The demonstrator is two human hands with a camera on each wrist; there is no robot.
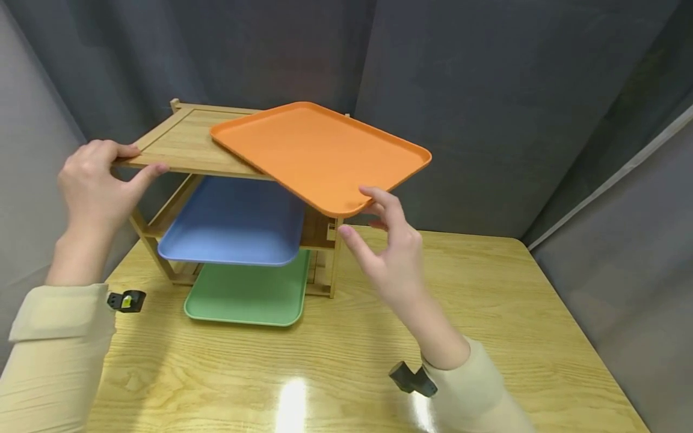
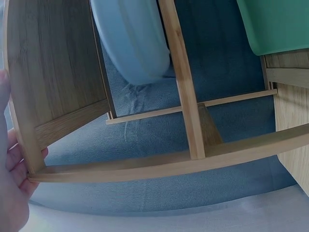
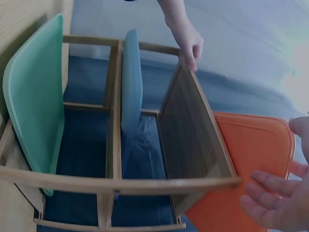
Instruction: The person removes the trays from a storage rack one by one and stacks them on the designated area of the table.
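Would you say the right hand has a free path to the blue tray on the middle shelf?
Probably yes: the blue tray juts out of the rack's open front, and the right hand is just beside it under the orange tray.

We lost the blue tray's (image 1: 233, 222) far end under the top shelf (image 1: 178, 141). The green tray's (image 2: 273, 24) upper part ran off the left wrist view at 1 o'clock.

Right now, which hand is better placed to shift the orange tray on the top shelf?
Right. The right hand sits at the orange tray's overhanging near corner, fingers open beneath it. The left hand grips the wooden rack's top-shelf corner.
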